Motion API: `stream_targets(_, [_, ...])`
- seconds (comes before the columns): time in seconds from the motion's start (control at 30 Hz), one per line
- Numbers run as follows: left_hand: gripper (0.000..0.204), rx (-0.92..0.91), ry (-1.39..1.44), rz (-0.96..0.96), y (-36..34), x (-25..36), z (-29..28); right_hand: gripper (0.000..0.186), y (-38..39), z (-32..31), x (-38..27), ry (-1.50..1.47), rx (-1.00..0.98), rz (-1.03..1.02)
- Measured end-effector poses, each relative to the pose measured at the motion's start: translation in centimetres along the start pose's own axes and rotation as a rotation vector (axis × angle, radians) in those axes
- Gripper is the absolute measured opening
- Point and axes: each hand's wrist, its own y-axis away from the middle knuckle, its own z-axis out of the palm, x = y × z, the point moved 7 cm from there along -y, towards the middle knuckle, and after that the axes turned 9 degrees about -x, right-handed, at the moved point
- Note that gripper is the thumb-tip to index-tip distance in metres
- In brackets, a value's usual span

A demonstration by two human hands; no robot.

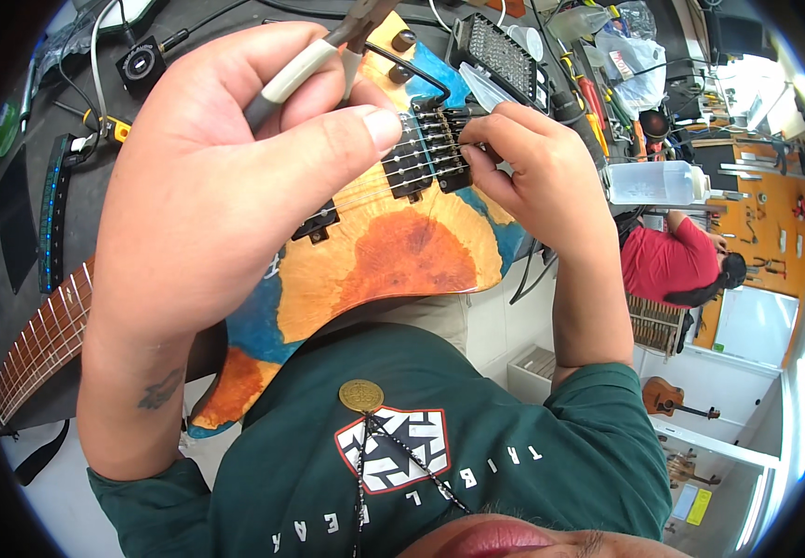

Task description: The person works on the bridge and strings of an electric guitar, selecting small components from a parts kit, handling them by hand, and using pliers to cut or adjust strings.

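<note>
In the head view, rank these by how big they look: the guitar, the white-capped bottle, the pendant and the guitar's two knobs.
Largest to smallest, as they look:
1. guitar, partly hidden
2. white-capped bottle
3. pendant
4. two knobs, too alike to rank against each other

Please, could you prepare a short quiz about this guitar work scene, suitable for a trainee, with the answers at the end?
1. Which tool is in the person's left grip?
2. True or false: the electric guitar lies with its strings turned away from the camera.
3. Where is the person's right grip?
A) at the neck
B) at the bridge
C) at the headstock

Key:
1. Pliers with pale grey handles.
2. False; the strings face the camera.
3. B.
</note>
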Motion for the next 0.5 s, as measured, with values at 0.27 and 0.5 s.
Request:
stream_targets(0.27, [0.031,0.064,0.053,0.105,0.1,0.4,-0.2,0.009,-0.3,-0.1,-0.4,0.042,-0.01,-0.032])
stream_targets(0.5, [0.033,0.066,0.029,0.101,0.1,0.5,-0.3,0.009,-0.6,-0.2,-0.4,0.014,-0.024,-0.049])
